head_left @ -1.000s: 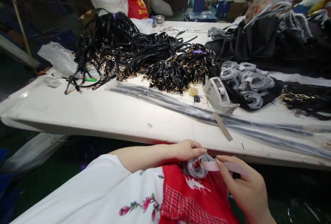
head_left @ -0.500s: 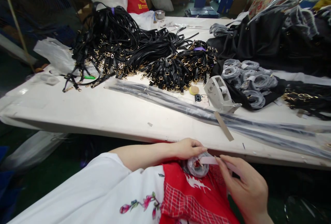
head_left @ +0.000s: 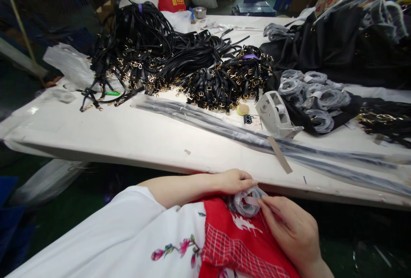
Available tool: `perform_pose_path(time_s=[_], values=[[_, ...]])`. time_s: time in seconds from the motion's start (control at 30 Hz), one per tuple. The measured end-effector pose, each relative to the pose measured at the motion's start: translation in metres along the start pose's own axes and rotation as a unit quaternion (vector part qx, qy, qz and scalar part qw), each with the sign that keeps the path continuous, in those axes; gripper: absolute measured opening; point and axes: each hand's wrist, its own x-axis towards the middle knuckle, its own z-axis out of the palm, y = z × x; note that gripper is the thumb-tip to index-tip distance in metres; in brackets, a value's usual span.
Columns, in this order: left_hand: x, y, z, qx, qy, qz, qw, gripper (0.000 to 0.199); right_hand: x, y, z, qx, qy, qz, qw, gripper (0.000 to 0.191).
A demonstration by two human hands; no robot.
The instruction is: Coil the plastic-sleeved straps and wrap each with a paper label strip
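A plastic-wrapped grey coil rests against the red apron, just below the table edge. My left hand is closed on the coil's upper side. A pale strip runs through the coil's opening. The fingertips of my right hand pinch this strip at the coil's right side. What lies inside the plastic wrap is hard to make out.
On the white table lie long plastic-wrapped strips, black straps with gold buckles, a tape dispenser, a phone, a brown strip and several wrapped coils at right.
My right hand has moved left, closer to the coil, and less of the pale strip shows between them. My left hand stays on the coil. The camera view has shifted slightly.
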Motion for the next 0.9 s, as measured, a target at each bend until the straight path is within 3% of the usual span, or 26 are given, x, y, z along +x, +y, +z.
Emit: perform_pose_path(time_s=[0.13,0.3,0.47,0.6,0.7,0.9], values=[[0.0,0.0,0.001,0.011,0.011,0.012,1.0,0.049,-0.004,0.005,0.024,-0.036,0.003,-0.05,0.998,0.016],[-0.002,-0.005,0.006,-0.03,0.017,0.009,0.999,0.046,-0.002,0.008,0.046,0.006,-0.009,-0.039,0.999,0.014],[-0.007,0.0,0.003,-0.035,0.005,0.008,0.999,0.042,0.003,0.012,0.024,0.062,-0.062,0.07,0.994,0.009],[-0.014,0.013,0.0,0.008,-0.012,0.035,0.999,0.035,0.003,0.023,0.018,0.093,-0.027,0.155,0.983,0.015],[-0.021,0.02,0.003,0.025,-0.027,0.069,0.997,0.03,0.002,0.03,0.028,0.163,-0.012,0.258,0.952,0.021],[-0.026,0.019,0.01,0.048,0.043,0.108,0.992,0.031,0.0,0.045,0.033,0.224,-0.062,0.347,0.909,0.037]])
